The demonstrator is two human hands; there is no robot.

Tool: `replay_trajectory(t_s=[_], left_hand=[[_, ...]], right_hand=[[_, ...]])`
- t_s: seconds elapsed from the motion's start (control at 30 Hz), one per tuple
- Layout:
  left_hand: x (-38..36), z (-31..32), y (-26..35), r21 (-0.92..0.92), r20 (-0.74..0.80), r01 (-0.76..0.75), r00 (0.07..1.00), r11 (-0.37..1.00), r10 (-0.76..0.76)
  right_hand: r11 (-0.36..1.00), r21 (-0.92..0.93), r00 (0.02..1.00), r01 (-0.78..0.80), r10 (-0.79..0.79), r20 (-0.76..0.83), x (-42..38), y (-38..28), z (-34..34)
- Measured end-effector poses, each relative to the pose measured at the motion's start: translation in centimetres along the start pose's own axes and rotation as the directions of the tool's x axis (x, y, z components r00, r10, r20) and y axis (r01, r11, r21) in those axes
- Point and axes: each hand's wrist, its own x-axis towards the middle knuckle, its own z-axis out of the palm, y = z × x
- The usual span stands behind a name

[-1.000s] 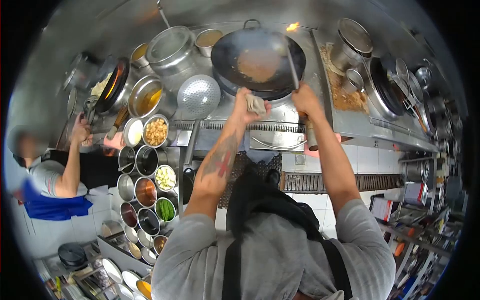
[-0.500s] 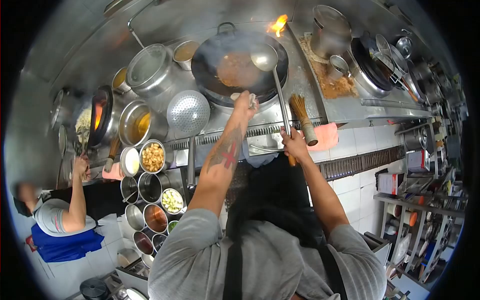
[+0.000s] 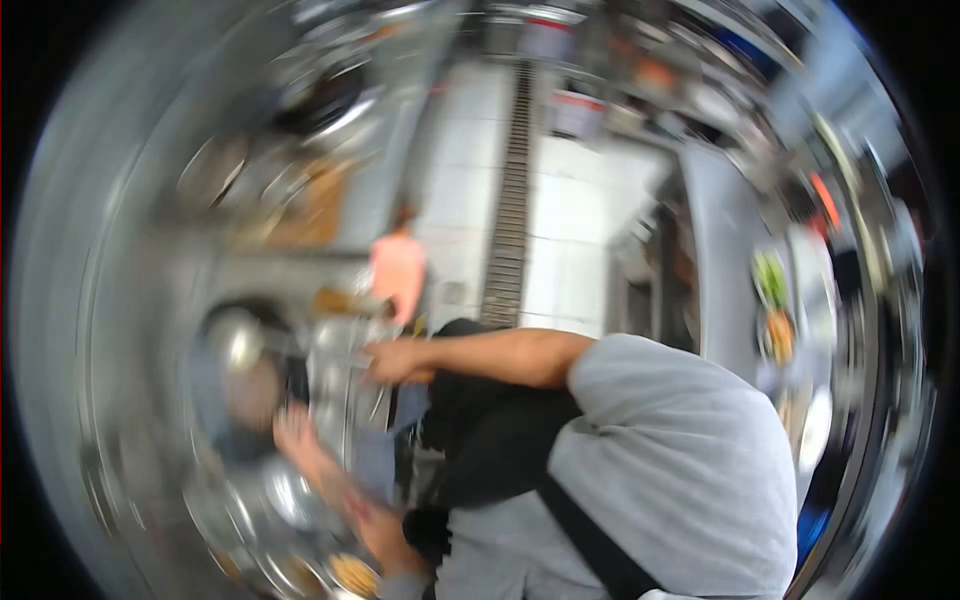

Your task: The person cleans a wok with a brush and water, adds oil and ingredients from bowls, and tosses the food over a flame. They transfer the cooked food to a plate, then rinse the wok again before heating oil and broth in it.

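Note:
Motion blurs the whole view. My left hand [image 3: 293, 430] is at the near rim of the dark wok [image 3: 212, 405] at the left; its fingers are smeared, and whether a cloth is in them cannot be made out. Brownish food [image 3: 254, 390] shows faintly inside the wok. The ladle's bowl [image 3: 237, 340] is over the wok. My right hand [image 3: 393, 360] is closed around the ladle's handle end, beside the stove's front edge. Close to that hand lie a bamboo brush [image 3: 345, 303] and a pink cloth [image 3: 398, 275].
A floor drain grate [image 3: 510, 200] runs up the tiled floor. To the right stands a steel counter [image 3: 725, 270] with green and orange food [image 3: 772, 290]. Blurred pots [image 3: 325, 105] are at the upper left, with a skimmer [image 3: 290, 497] and containers at the lower left.
The view has swung to the right, so the stove now lies at the left and the counter has come into view. The co-worker and the flame no longer show.

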Motion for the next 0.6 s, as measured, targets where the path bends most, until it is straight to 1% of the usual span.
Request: replay_trajectory(t_s=[0.03, 0.07, 0.1, 0.13, 0.17, 0.2, 0.23, 0.27, 0.3, 0.33, 0.37, 0.4, 0.43, 0.47, 0.5, 0.53, 0.57, 0.6], left_hand=[[-0.6, -0.4, -2.5, -0.046, -0.034, -0.027, 0.999, 0.999, 0.025], [-2.0, -0.7, -2.5, 0.057, -0.012, -0.065, 0.998, 0.996, 0.066], [-3.2, -1.9, -2.7, 0.078, 0.085, -0.087, 0.993, 0.993, 0.08], [-4.4, -1.6, -1.1, 0.025, 0.136, -0.058, 0.989, 0.998, 0.054], [-5.6, -1.4, 0.5, -0.025, 0.186, -0.024, 0.982, 0.999, 0.028], [-7.9, -2.4, 4.1, -0.136, 0.199, 0.066, 0.979, 0.988, -0.038], [-9.5, -2.3, 7.8, -0.133, 0.238, 0.054, 0.971, 0.99, -0.021], [-11.1, -1.1, 12.1, 0.075, 0.225, 0.003, 0.974, 0.997, -0.02], [-11.6, 0.0, 14.4, 0.278, 0.211, -0.051, 0.978, 0.959, -0.009], [-11.8, 0.4, 14.6, 0.273, 0.244, -0.073, 0.97, 0.959, 0.004], [-12.1, 0.4, 14.2, 0.078, 0.234, 0.058, 0.969, 0.995, -0.075], [-12.5, -0.2, 13.3, -0.116, 0.237, 0.194, 0.958, 0.974, -0.162], [-13.1, -0.4, 12.2, 0.16, 0.314, -0.165, 0.943, 0.973, 0.108], [-13.5, -0.7, 11.3, 0.155, 0.334, -0.168, 0.936, 0.974, 0.109], [-15.2, 1.3, 15.3, 0.098, 0.384, -0.189, 0.913, 0.977, 0.138], [-16.5, 2.5, 17.5, 0.034, 0.424, -0.205, 0.889, 0.978, 0.171], [-10.7, 2.4, 9.2, -0.173, 0.531, 0.126, 0.847, 0.977, -0.015], [-7.6, 4.2, 7.5, -0.304, 0.613, 0.463, 0.764, 0.832, -0.201]], right_hand=[[0.987, 0.028, 0.987, 0.158, -0.157, -0.032, -1.4, 0.7, -0.8], [0.976, 0.114, 0.982, 0.188, -0.188, -0.017, -3.4, 1.3, -1.5], [0.953, 0.192, 0.97, 0.233, -0.241, 0.02, -5.3, 1.4, -2.0], [0.93, 0.223, 0.955, 0.292, -0.294, -0.024, -7.7, 1.8, -2.5], [0.923, 0.256, 0.957, 0.288, -0.282, -0.062, -9.9, 2.3, -3.2], [0.911, 0.287, 0.955, 0.295, -0.283, -0.084, -12.2, 2.0, -3.1], [0.906, 0.299, 0.953, 0.3, -0.275, -0.124, -13.6, 2.5, -3.2], [0.895, 0.188, 0.902, 0.405, -0.357, -0.241, -15.0, 3.3, -3.6], [0.873, 0.062, 0.832, 0.484, -0.437, -0.341, -16.4, 3.9, -4.2], [0.876, 0.063, 0.825, 0.478, -0.423, -0.375, -18.3, 4.1, -4.9], [0.893, 0.054, 0.824, 0.446, -0.387, -0.413, -20.4, 4.2, -5.6], [0.909, 0.047, 0.823, 0.414, -0.352, -0.446, -22.7, 4.2, -6.1], [0.893, 0.058, 0.792, 0.446, -0.364, -0.489, -25.3, 4.1, -6.5], [0.898, 0.062, 0.79, 0.436, -0.349, -0.505, -27.0, 4.4, -6.7], [0.906, 0.124, 0.832, 0.404, -0.308, -0.462, -28.3, 4.7, -6.8], [0.913, 0.177, 0.87, 0.369, -0.272, -0.411, -29.8, 4.8, -7.3], [0.885, 0.299, 0.895, 0.356, -0.231, -0.383, -33.1, 3.2, -7.7], [0.902, 0.108, 0.746, 0.417, -0.272, -0.607, -34.0, 3.4, -7.3]])
